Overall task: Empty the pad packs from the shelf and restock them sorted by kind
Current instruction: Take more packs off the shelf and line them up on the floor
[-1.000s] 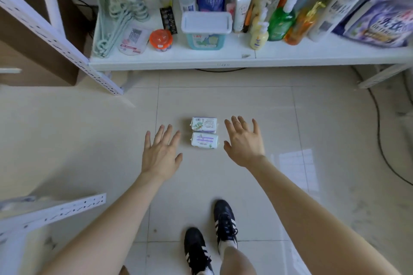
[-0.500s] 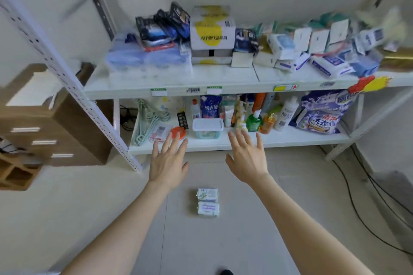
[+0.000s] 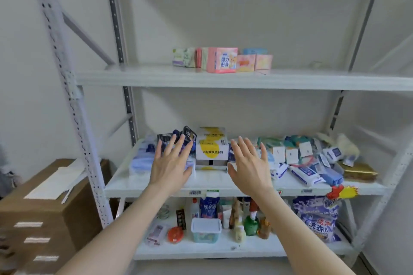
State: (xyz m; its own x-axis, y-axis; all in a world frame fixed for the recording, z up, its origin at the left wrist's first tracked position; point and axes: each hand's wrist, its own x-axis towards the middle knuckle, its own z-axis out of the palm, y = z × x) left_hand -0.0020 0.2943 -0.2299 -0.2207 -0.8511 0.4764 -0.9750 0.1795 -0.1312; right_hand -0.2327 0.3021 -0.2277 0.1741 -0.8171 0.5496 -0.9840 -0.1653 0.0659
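Note:
Several pad packs stand in a row on the upper shelf [image 3: 134, 77]: a pale green and purple pack [image 3: 183, 57] at the left, a tall pink pack [image 3: 221, 60] in the middle, and smaller pink and blue packs [image 3: 254, 61] at the right. My left hand [image 3: 171, 164] and my right hand [image 3: 249, 165] are raised side by side in front of the middle shelf [image 3: 210, 182], well below the packs. Both hands hold nothing and their fingers are spread.
The middle shelf is crowded with a white and yellow box [image 3: 211, 147], blue packs [image 3: 143, 161] and wrapped goods [image 3: 306, 163]. Bottles and a lidded tub [image 3: 206, 230] fill the bottom shelf. A brown cardboard box [image 3: 44, 212] stands at the left beside the shelf upright [image 3: 73, 105].
My view has swung up from the floor, where two pad packs lay, to the shelves. Both empty hands have risen with it from floor level to the middle shelf.

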